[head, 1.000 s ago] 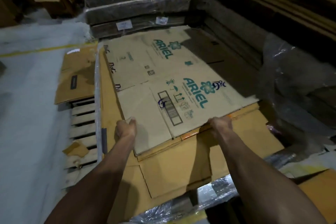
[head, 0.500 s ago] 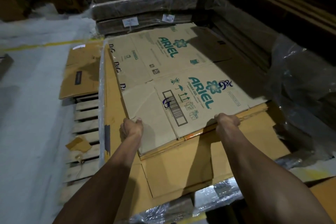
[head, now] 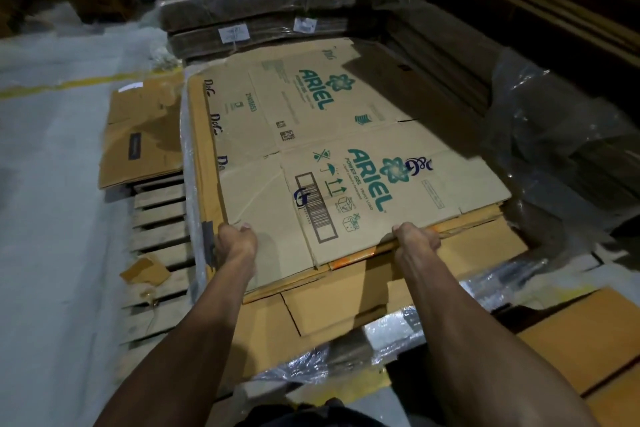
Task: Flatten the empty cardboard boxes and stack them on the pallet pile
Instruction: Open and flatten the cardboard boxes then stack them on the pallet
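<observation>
A flattened brown cardboard box (head: 346,163) printed with green ARIEL lettering lies on top of the pile of flat cardboard (head: 346,308) on the pallet. My left hand (head: 235,244) grips the box's near edge at its left corner, thumb on top. At the same near edge, further right, my right hand (head: 415,241) holds on with fingers curled over the edge. Both arms are stretched forward. The fingertips under the cardboard are hidden.
A bare wooden pallet (head: 159,218) with a flattened box (head: 142,139) and a cardboard scrap (head: 145,272) lies to the left. Wrapped cardboard bundles (head: 256,7) stand behind the pile. Crumpled plastic film (head: 554,135) sits on the right. Grey floor with a yellow line (head: 69,85) runs left.
The ARIEL box has slid a little further onto the pile, with both hands staying on its near edge. The view has shifted slightly right.
</observation>
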{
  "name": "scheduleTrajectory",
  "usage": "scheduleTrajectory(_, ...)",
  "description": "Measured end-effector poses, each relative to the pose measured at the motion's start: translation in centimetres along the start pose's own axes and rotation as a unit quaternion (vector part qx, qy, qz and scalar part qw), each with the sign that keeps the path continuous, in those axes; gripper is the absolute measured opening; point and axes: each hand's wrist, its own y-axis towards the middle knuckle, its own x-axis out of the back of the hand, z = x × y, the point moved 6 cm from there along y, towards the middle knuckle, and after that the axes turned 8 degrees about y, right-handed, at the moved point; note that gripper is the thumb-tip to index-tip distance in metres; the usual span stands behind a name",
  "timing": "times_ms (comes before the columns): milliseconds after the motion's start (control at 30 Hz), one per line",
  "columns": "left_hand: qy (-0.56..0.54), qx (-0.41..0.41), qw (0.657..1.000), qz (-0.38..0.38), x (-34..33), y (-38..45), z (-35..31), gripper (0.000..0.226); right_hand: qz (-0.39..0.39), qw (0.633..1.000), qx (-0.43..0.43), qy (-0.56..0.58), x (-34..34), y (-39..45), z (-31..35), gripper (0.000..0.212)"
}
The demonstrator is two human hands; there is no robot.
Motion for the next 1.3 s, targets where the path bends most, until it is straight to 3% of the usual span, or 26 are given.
scheduleTrajectory(167, 0.032, -0.032, 0.999, 0.008, 0.9, -0.5, 0.1, 0.041, 0.05, 0.997, 0.007, -0.063, 0.1, 1.1, -1.1, 0.042)
scheduleTrajectory(267, 0.07, -0.07, 0.995, 0.016, 1.3, -1.9, -0.6, 0.049, 0.037, 0.996, 0.022, -0.079, 2.2, -1.4, -0.4, 0.048)
scheduleTrajectory(400, 0.181, -0.205, 0.962, 0.005, 1.4, -4.3, -1.8, 0.065, 0.038, 0.985, 0.069, -0.152, 5.4, -6.3, -0.6, 0.047)
scheduleTrajectory(500, 0.238, -0.354, 0.904, 0.018, 0.8, -7.0, -3.2, 0.058, 0.036, 0.934, 0.191, -0.3, 7.8, -10.1, -1.2, 0.052)
scheduleTrajectory(600, 0.267, -0.545, 0.795, 0.021, -0.5, -11.4, -3.9, 0.047, -0.012, 0.875, 0.253, -0.413, 11.6, -13.4, -3.5, 0.052)
scheduleTrajectory(733, 0.277, -0.68, 0.674, 0.086, -3.9, -17.7, -3.0, 0.034, -0.074, 0.882, 0.186, -0.426, 18.3, -16.0, -8.0, 0.053)
scheduleTrajectory(833, 0.289, -0.738, 0.592, 0.149, -5.8, -24.3, -1.7, 0.039, -0.13, 0.9, 0.135, -0.393, 24.3, -18.0, -10.8, 0.054)
scheduleTrajectory(1033, 0.34, -0.765, 0.504, 0.213, -10.8, -36.7, -0.7, 0.042, -0.208, 0.919, 0.053, -0.331, 33.9, -18.8, -13.9, 0.055)
scheduleTrajectory(1167, 0.357, -0.757, 0.482, 0.26, -16.4, -43.1, -0.5, 0.046, -0.228, 0.924, 0.021, -0.307, 39.7, -14.7, -14.2, 0.056)
scheduleTrajectory(1300, 0.4, -0.719, 0.493, 0.283, -25.6, -47.9, -1.2, 0.049, -0.214, 0.928, 0.008, -0.306, 44.9, -5.6, -14.0, 0.058)
